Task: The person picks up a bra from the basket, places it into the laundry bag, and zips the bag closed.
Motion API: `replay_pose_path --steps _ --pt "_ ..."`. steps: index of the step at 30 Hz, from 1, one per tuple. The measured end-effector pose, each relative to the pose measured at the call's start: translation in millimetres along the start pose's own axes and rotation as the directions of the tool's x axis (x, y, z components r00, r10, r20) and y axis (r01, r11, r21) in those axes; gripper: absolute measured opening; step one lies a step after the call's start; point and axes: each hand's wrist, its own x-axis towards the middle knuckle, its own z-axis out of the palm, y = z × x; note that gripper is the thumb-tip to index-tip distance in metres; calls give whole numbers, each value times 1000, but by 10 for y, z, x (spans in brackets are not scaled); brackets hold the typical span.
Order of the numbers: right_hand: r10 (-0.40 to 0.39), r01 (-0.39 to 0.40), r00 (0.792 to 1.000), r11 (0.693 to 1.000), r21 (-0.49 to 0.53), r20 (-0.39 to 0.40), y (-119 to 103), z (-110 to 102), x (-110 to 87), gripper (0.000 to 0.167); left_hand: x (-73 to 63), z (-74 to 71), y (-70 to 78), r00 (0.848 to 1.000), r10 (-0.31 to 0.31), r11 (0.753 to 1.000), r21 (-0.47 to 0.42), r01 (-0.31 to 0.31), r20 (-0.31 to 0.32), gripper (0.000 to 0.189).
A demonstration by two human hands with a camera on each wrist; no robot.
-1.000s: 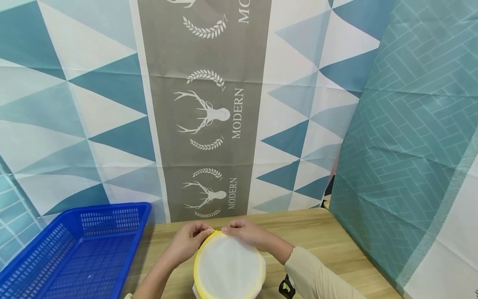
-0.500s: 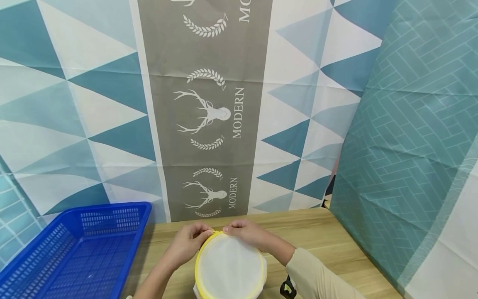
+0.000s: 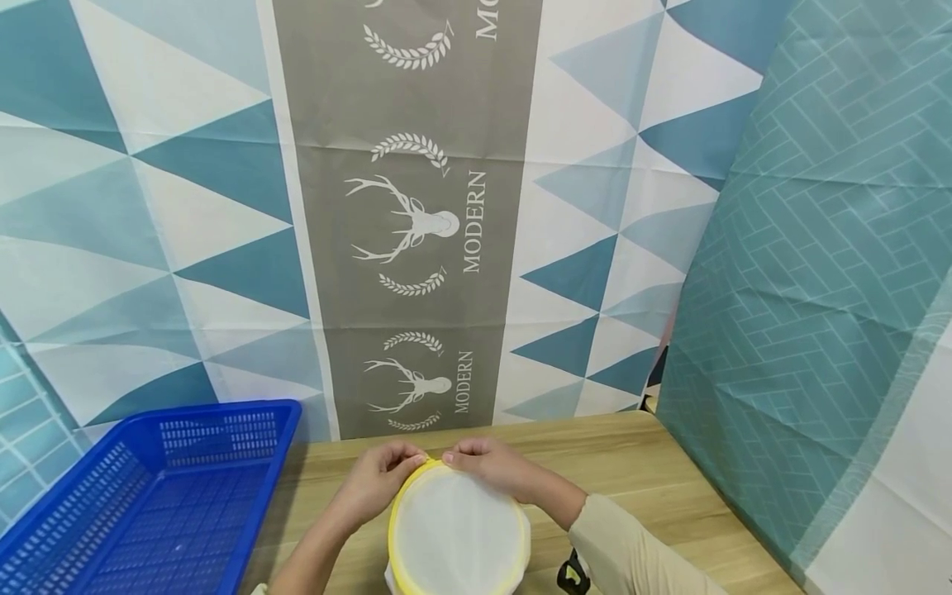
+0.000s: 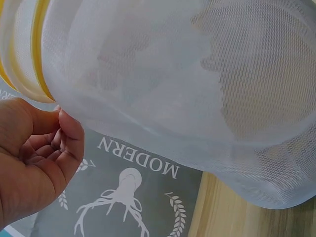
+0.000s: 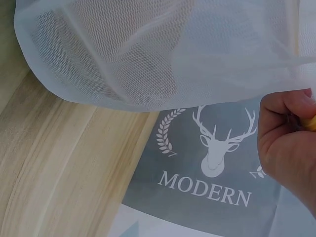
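Observation:
A white mesh laundry bag [image 3: 457, 529] with a round end and yellow trim is held up above the table. The left hand [image 3: 377, 482] pinches the yellow edge at the far rim between thumb and index finger. Close beside it, the right hand [image 3: 494, 468] grips the same edge, its thumb lying on top. In the left wrist view the mesh bag [image 4: 148, 74] hangs past the left hand [image 4: 39, 153], whose other fingers are curled. The right wrist view shows the right hand [image 5: 291, 128] with a bit of yellow in its grip. The exact spot pinched is hidden by the fingertips.
A blue plastic basket [image 3: 278, 487] stands on the left. The wooden table [image 3: 632, 463] reaches back to a patterned cloth [image 3: 416, 273]. A teal cloth [image 3: 811, 289] hangs on the right. A small black object [image 3: 573, 573] shows by the right sleeve.
The bag's rim has shifted very slightly to the right since one second ago. Both hands keep nearly the same place and hold.

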Motion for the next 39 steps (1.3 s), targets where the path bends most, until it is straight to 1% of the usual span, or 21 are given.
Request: replay_pose_path --steps 6,12,15,22,24,30,34,39 --pt "-6 6 1000 1000 -6 -1 -10 11 -1 32 13 -7 -19 999 15 999 -29 -14 30 20" --pt "-6 6 1000 1000 -29 -16 -13 3 0 33 9 -20 -9 1000 -1 1000 0 1 4 18" --pt "1 -2 1000 1000 -31 -24 -6 -8 1 34 4 -29 -4 1000 -6 1000 9 6 6 18" --pt "24 -25 997 1000 -16 -68 43 -30 5 34 -24 -59 -15 1000 -10 999 -41 11 21 18" --pt "25 -26 997 999 -22 -75 49 -38 6 34 -24 -56 -17 1000 -13 999 -43 14 19 17" --pt "11 -17 997 998 -69 -82 -7 -49 22 35 -10 -24 -2 999 -28 1000 11 28 -18 15" --pt "-6 1 999 995 -95 -54 -62 -26 47 38 -8 -12 16 999 -27 999 29 28 -23 14" --pt "-29 28 1000 992 -126 -3 -105 9 73 34 -5 -22 45 1000 -24 1000 17 24 3 16"
